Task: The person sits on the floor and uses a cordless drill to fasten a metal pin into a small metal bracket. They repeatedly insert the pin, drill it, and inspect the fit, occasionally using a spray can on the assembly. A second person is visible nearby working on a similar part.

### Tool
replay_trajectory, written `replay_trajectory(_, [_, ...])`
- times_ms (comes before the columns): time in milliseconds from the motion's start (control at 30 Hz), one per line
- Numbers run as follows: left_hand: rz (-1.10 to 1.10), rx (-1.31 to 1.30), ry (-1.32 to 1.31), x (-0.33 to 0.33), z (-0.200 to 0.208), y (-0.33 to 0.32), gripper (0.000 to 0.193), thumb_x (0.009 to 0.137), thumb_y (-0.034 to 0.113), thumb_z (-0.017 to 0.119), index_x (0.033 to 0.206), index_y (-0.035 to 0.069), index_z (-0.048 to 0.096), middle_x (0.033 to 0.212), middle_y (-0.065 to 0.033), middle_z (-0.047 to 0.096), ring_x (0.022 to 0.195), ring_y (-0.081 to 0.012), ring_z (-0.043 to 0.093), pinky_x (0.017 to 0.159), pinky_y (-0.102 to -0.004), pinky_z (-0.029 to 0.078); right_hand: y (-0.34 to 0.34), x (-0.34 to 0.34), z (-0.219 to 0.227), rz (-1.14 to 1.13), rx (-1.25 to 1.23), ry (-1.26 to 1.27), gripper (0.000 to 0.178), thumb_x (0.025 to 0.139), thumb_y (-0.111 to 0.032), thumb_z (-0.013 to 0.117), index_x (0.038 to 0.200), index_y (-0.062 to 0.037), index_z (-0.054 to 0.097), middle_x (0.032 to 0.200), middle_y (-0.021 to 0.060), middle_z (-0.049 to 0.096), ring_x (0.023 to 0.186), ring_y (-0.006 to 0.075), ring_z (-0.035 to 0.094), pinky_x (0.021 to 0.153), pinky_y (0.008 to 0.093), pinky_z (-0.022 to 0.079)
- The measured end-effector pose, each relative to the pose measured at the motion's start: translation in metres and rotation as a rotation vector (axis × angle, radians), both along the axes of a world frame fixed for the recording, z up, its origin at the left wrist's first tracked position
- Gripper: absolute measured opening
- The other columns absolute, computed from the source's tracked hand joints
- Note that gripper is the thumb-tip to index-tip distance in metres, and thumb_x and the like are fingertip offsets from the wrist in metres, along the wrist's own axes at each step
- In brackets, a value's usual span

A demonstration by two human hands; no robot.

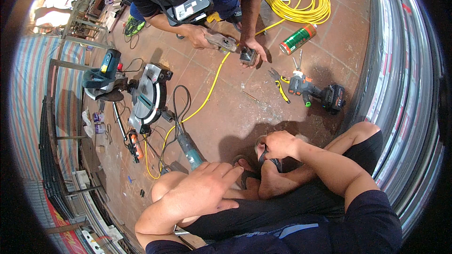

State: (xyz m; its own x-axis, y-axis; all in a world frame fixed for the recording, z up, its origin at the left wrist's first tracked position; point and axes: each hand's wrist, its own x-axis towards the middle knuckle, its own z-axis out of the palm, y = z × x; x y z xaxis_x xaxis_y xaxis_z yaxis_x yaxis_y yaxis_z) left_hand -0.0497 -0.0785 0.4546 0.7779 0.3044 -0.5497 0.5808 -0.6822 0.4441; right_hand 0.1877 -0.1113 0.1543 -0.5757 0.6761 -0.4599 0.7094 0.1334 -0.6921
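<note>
My left hand [209,183] lies on my bent left knee with its fingers stretched out, holding nothing. Just beyond it is a teal angle grinder [189,152] with a black cord, partly hidden by the hand. My right hand [281,145] is down by my foot [269,178], its fingers curled next to a dark sandal strap [278,164]. Something dark shows at its fingertips, too small to name. Across from me a co-worker holds a worn grey tool [221,41] in one hand and a black block [248,56], perhaps a battery, in the other.
Right of centre on the tiled floor lie a cordless drill [303,86], yellow-and-black pliers [282,89] and a green can [298,39]. A yellow hose coil [325,9] sits behind, its line crossing the floor. A mitre saw [149,99] stands left; long metal profiles [400,89] line the right.
</note>
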Motion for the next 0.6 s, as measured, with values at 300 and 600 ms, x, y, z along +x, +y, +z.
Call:
replay_trajectory(300, [-0.002,-0.042,0.09,0.002,0.0029,0.0023,0.088,0.096,0.048,0.088,0.161,0.0,0.056,0.146,-0.0217,0.069,0.139,-0.0432,0.065,0.119,-0.0516,0.052,-0.0005,-0.0026,-0.0041,-0.023,0.023,0.005,0.046,0.088,-0.042,0.084,0.12,-0.0081,0.079,0.114,0.0229,0.084,0.113,0.0454,0.08,0.099,0.0567,0.063])
replay_trajectory(600, [-0.01,-0.037,0.104,0.0021,0.0016,0.0027,0.088,0.096,0.05,0.087,0.162,0.0,0.056,0.146,-0.0218,0.069,0.139,-0.0435,0.066,0.119,-0.0519,0.053,0.0001,-0.0026,-0.0048,0.006,0.013,-0.004,0.058,0.09,-0.047,0.083,0.134,-0.009,0.076,0.118,0.0246,0.083,0.115,0.0469,0.079,0.102,0.0562,0.062])
